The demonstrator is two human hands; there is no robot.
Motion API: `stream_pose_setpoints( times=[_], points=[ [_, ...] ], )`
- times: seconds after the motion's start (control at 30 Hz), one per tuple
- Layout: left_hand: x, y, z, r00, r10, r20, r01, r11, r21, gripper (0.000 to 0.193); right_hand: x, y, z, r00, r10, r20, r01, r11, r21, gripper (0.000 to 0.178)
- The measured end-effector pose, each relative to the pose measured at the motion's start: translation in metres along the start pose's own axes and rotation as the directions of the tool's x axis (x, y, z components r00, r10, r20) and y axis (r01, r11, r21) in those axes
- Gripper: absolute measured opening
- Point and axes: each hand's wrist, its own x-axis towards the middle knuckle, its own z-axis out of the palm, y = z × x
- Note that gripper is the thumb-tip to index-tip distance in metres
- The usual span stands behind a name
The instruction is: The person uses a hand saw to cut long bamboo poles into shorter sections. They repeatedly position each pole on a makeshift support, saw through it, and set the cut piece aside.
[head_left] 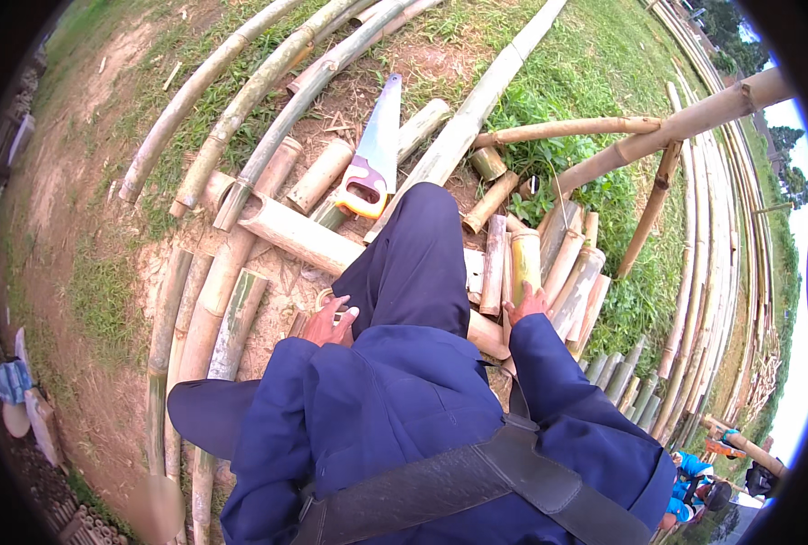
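My left hand (331, 324) rests beside my bent knee, fingers apart, against the cut end of a short bamboo piece (323, 297); most of that piece is hidden. My right hand (526, 305) reaches to a pile of short bamboo pieces on the right. Its spread fingers touch the lower end of a yellowish bamboo piece (525, 259), without closing round it. Beyond my knee lies a handsaw (381, 136) with a purple and orange handle, blade pointing away. A split bamboo length (297, 238) lies crosswise beneath the saw's near side.
Long bamboo poles (268, 136) stretch away at the far left; others (708, 263) lie along the right. A raised bamboo rail (672, 136) stands on a slanted post (654, 209). At the lower right is another person (690, 486) in blue. Grass and bare soil surround the bamboo.
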Motion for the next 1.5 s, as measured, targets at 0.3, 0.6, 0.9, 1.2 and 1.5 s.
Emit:
stream_pose_setpoints(
  times=[0.3, 0.6, 0.9, 1.2, 1.5],
  points=[
    [0.001, 0.012, 0.032, 0.969, -0.069, 0.236, 0.051, 0.995, 0.08, 0.105, -0.02, -0.141, -0.045, 0.862, -0.483, -0.153, 0.422, 0.517, 0.745, 0.089],
    [0.04, 0.006, -0.059, 0.947, 0.032, -0.319, -0.042, 0.999, -0.024, 0.034, -0.051, -0.264, -0.075, 0.66, -0.736, -0.149, 0.722, 0.677, -0.144, 0.084],
    [0.076, -0.021, -0.198, 0.625, 0.093, -0.775, 0.104, 0.974, 0.201, 0.023, -0.046, -0.28, -0.079, 0.671, -0.734, -0.108, 0.712, 0.678, -0.183, 0.063],
    [0.097, -0.071, -0.309, 0.551, 0.175, -0.816, 0.33, 0.853, 0.405, 0.084, -0.047, -0.291, -0.074, 0.663, -0.734, -0.148, 0.71, 0.679, -0.188, 0.059],
    [0.116, -0.052, -0.34, 0.717, -0.189, -0.671, 0.536, 0.765, 0.357, 0.109, -0.045, -0.29, -0.068, 0.649, -0.736, -0.194, 0.719, 0.676, -0.162, 0.054]
  ],
)
